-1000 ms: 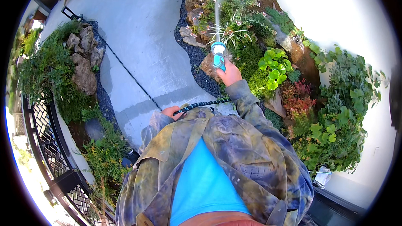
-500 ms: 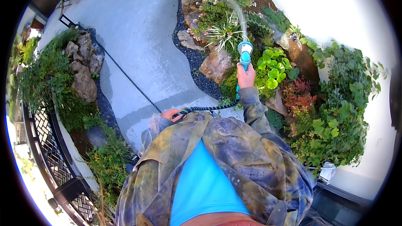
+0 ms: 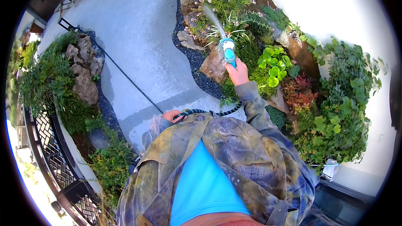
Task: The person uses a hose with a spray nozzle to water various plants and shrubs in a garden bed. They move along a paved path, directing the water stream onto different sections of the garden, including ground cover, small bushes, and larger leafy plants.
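Observation:
My right hand (image 3: 239,73) is closed around the handle of a turquoise and white hose nozzle (image 3: 228,50), held out over the planted bed. Water (image 3: 214,20) streams from its head, up and to the left, past a spiky variegated plant (image 3: 235,30) toward pink-flowered shrubs (image 3: 206,1). Near my waist, my left hand (image 3: 171,115) grips the dark, striped garden hose (image 3: 130,83). The hose runs from there to the far left across the paving. Its other part (image 3: 228,111) curves right toward the nozzle, partly behind my sleeve.
Pale concrete paving (image 3: 142,29) lies between two planted beds. A brown boulder (image 3: 214,66) and dark gravel (image 3: 201,77) edge the right bed. More rocks (image 3: 85,83) border the left one, beside a black lattice fence (image 3: 54,155). A white wall (image 3: 335,12) rises at right.
My right hand has swung the nozzle to the left, and the water stream now slants further left. My left hand stays about where it was on the hose.

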The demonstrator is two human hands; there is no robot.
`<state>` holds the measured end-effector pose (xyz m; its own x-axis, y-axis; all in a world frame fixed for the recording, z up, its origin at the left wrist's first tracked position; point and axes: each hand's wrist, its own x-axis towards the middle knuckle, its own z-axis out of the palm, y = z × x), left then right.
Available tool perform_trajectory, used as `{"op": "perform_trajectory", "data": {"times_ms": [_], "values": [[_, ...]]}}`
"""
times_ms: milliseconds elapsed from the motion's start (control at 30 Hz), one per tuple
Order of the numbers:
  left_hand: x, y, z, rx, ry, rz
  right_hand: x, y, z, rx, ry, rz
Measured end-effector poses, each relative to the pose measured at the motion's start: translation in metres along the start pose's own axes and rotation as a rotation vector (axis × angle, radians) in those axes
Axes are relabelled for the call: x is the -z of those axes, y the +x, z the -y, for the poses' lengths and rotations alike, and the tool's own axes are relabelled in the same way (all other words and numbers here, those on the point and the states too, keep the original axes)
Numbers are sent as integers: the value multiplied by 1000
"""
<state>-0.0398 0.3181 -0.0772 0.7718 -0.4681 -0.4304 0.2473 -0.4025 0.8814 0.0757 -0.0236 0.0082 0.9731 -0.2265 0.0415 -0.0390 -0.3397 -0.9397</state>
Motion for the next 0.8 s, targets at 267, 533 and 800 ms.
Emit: {"op": "perform_trajectory", "data": {"times_ms": [267, 533, 800], "values": [[7, -5, -6, 16, 19, 4, 7, -4, 14, 75, -85, 19], [14, -1, -1, 2, -113, 1, 43, 6, -18, -21, 30, -139], [13, 5, -2, 72, -144, 82, 52, -23, -34, -89, 183, -240]]}}
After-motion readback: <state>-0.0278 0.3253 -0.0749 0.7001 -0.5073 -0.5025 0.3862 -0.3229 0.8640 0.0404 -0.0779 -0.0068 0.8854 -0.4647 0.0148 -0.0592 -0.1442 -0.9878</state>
